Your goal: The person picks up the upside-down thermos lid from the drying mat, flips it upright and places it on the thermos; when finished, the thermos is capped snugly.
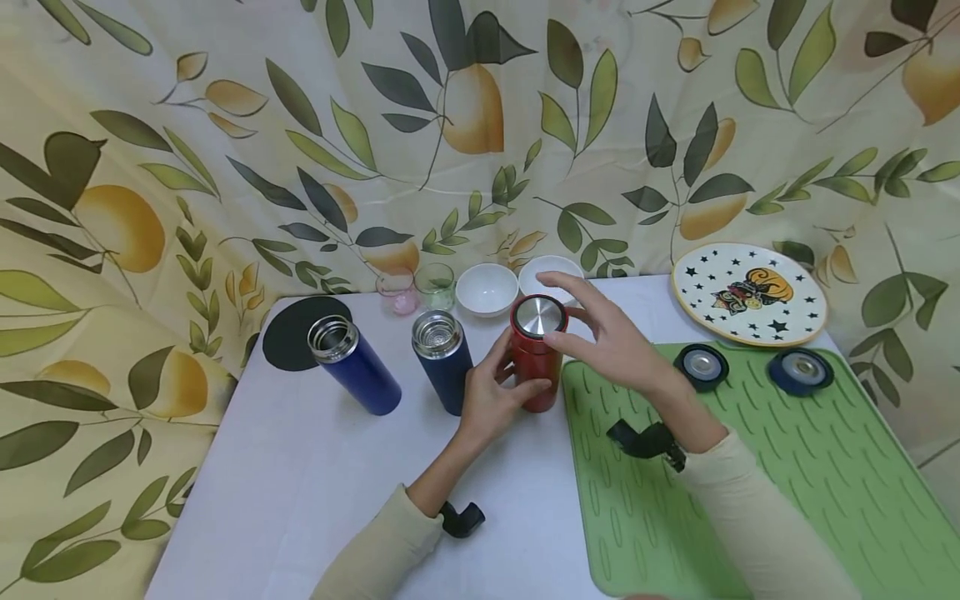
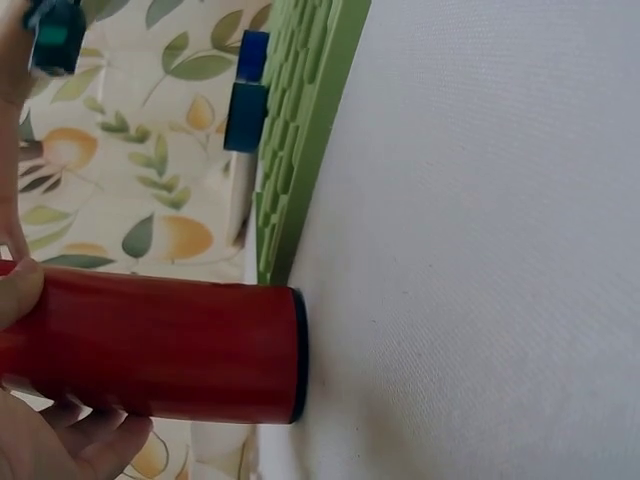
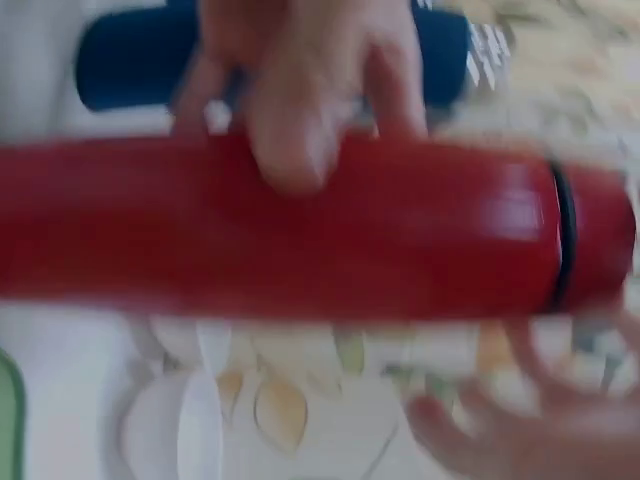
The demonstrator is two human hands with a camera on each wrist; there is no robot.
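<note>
At the left lay one round black mat (image 1: 283,337), then two steel-mouthed blue bottles (image 1: 367,375), tilted in the head view. Behind stood two small cups (image 1: 435,287), one pink and one green, and two white bowls (image 1: 487,292). The left hand (image 1: 491,390) grasped the body of one red bottle (image 1: 538,367), its lid on. The right hand (image 1: 607,342) was released, fingers spread about the lid; whether the thumb touched it could not be told. Farther right were two dark lids (image 1: 701,367) and one patterned plate (image 1: 750,293).

The red bottle stood on the white table (image 1: 300,492), just beside the left edge of the green mat (image 1: 675,517); bare cloth stretched in front.

The left wrist view showed a dark band at the bottle's base; the blurred right wrist view, a black ring below the lid.
</note>
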